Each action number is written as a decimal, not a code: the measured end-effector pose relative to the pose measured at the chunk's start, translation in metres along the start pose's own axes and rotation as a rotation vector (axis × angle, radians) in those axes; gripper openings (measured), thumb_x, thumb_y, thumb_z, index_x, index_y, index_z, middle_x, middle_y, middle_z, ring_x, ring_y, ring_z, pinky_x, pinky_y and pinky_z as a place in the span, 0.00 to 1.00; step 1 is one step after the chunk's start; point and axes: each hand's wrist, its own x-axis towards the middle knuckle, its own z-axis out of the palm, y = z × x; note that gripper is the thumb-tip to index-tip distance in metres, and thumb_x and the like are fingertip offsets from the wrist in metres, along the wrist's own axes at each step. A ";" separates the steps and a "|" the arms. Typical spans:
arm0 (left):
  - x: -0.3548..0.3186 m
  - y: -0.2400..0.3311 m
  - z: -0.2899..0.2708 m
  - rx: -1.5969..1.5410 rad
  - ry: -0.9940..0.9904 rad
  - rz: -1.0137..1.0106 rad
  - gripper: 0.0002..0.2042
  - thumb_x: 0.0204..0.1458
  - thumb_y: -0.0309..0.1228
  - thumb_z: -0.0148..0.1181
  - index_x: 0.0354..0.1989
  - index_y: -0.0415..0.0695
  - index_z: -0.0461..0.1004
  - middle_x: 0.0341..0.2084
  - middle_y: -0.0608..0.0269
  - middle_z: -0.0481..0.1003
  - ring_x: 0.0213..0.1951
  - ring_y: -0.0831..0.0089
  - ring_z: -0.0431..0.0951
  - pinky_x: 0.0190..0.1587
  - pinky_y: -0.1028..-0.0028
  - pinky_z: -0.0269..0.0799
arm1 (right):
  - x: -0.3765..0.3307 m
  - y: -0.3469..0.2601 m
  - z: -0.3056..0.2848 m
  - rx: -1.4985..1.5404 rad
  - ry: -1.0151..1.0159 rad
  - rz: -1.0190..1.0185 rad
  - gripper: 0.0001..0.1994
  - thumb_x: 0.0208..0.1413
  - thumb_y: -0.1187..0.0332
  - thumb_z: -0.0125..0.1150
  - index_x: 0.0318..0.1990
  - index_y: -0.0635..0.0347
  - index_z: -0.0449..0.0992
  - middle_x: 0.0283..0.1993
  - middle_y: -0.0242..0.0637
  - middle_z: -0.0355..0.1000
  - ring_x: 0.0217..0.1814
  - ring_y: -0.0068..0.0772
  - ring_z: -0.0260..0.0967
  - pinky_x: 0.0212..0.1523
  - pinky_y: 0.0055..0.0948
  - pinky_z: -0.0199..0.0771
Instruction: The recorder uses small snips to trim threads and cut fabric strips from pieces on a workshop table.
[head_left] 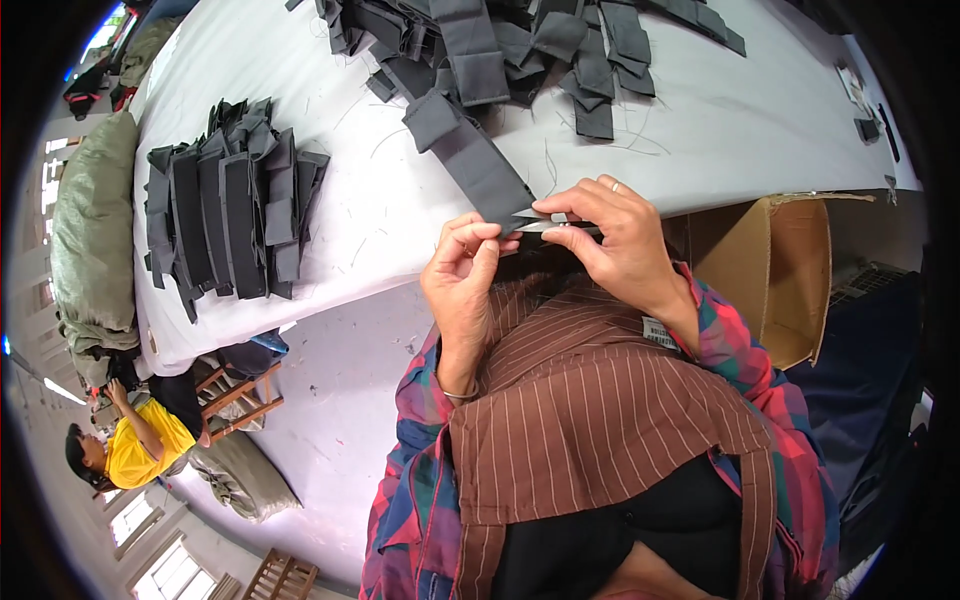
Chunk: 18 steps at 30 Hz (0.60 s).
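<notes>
At the table's near edge, a dark grey fabric strip (472, 162) lies slanting away from me, one end folded over. My left hand (462, 268) pinches its near end between thumb and fingers. Small metal thread snips (538, 226) sit in my right hand (628, 240), gripped between thumb and index finger. Their pointed blades are slightly apart and touch or nearly touch the strip's corner by my left fingertips; I cannot tell whether a thread lies between them.
A loose heap of similar strips (470, 60) covers the far middle of the white table (370, 200). Neater stacks (235, 200) stand at the left. An open cardboard box (795, 270) is below the edge at right. A seated person in yellow (155, 445) works at far left near stuffed sacks (95, 220).
</notes>
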 end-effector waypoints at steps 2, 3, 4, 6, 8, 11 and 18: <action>0.002 0.003 0.002 -0.045 0.001 -0.048 0.06 0.57 0.20 0.53 0.40 0.34 0.73 0.41 0.56 0.71 0.42 0.68 0.76 0.46 0.72 0.75 | 0.000 0.001 0.001 -0.008 -0.007 0.014 0.09 0.45 0.69 0.66 0.35 0.56 0.78 0.32 0.31 0.75 0.29 0.36 0.66 0.33 0.30 0.67; 0.003 0.004 0.003 -0.092 0.001 -0.098 0.07 0.57 0.21 0.51 0.42 0.33 0.72 0.40 0.56 0.71 0.43 0.68 0.76 0.47 0.72 0.75 | -0.001 0.003 0.003 -0.009 -0.007 0.014 0.09 0.45 0.69 0.66 0.35 0.56 0.78 0.32 0.31 0.75 0.29 0.36 0.66 0.33 0.30 0.67; 0.005 0.005 0.004 -0.092 0.000 -0.098 0.07 0.57 0.21 0.51 0.42 0.33 0.72 0.40 0.56 0.71 0.43 0.68 0.76 0.47 0.72 0.75 | -0.001 0.004 0.005 0.020 -0.024 0.042 0.09 0.45 0.69 0.66 0.36 0.57 0.78 0.32 0.32 0.75 0.29 0.36 0.66 0.33 0.30 0.67; 0.010 0.005 0.005 -0.249 0.030 -0.217 0.10 0.59 0.24 0.51 0.47 0.33 0.68 0.39 0.55 0.72 0.42 0.68 0.76 0.46 0.72 0.76 | -0.002 0.008 0.007 0.048 -0.041 0.070 0.09 0.46 0.69 0.66 0.36 0.57 0.78 0.32 0.33 0.75 0.30 0.36 0.66 0.34 0.30 0.67; 0.016 -0.001 0.003 -0.239 0.025 -0.212 0.12 0.59 0.25 0.52 0.49 0.33 0.66 0.38 0.55 0.72 0.41 0.68 0.76 0.45 0.72 0.76 | -0.003 0.013 0.008 0.157 -0.034 0.165 0.10 0.48 0.70 0.65 0.39 0.59 0.78 0.32 0.33 0.76 0.32 0.29 0.68 0.35 0.27 0.68; 0.022 -0.001 0.004 -0.180 0.043 -0.219 0.15 0.59 0.26 0.53 0.52 0.34 0.62 0.38 0.54 0.72 0.38 0.68 0.77 0.43 0.72 0.76 | -0.003 0.025 0.007 0.426 -0.018 0.405 0.10 0.51 0.70 0.64 0.41 0.61 0.77 0.33 0.31 0.76 0.35 0.20 0.69 0.38 0.22 0.68; 0.031 0.003 0.012 -0.030 0.013 -0.342 0.15 0.57 0.27 0.56 0.50 0.34 0.63 0.32 0.58 0.74 0.31 0.71 0.77 0.35 0.75 0.76 | 0.004 0.026 0.007 0.501 -0.011 0.435 0.11 0.54 0.71 0.62 0.44 0.63 0.77 0.37 0.31 0.76 0.38 0.18 0.70 0.43 0.21 0.70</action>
